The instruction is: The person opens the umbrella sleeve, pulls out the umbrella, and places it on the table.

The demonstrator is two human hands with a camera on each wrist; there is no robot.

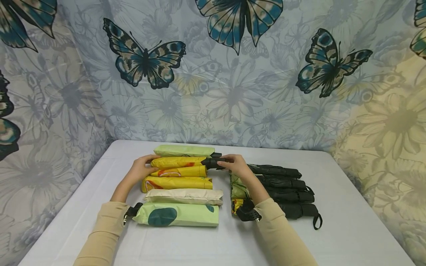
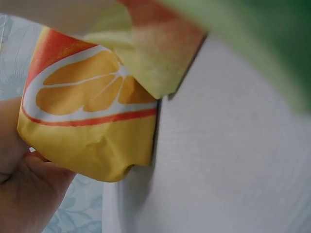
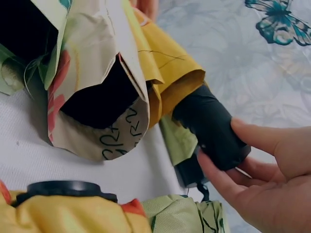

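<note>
A yellow fabric umbrella sleeve (image 1: 178, 162) lies across the table's far part, with a folded black umbrella (image 1: 210, 163) sticking out of its right end. My left hand (image 1: 137, 171) holds the sleeve's closed left end. My right hand (image 1: 237, 164) pinches the umbrella's exposed end between thumb and fingers; the right wrist view shows this black end (image 3: 214, 128) close up. Just nearer lie two more yellow sleeves, one with an orange-slice print (image 2: 80, 87). Behind is a light green sleeve (image 1: 184, 150) with a black umbrella end poking out.
Nearer me lie a cream sleeve (image 1: 183, 197) and a light green sleeve with dark spots (image 1: 189, 215). To the right, several folded umbrellas (image 1: 286, 183) with black undersides lie side by side, partly behind my right forearm. A white cloth covers the table (image 1: 346, 229); patterned fabric hangs behind.
</note>
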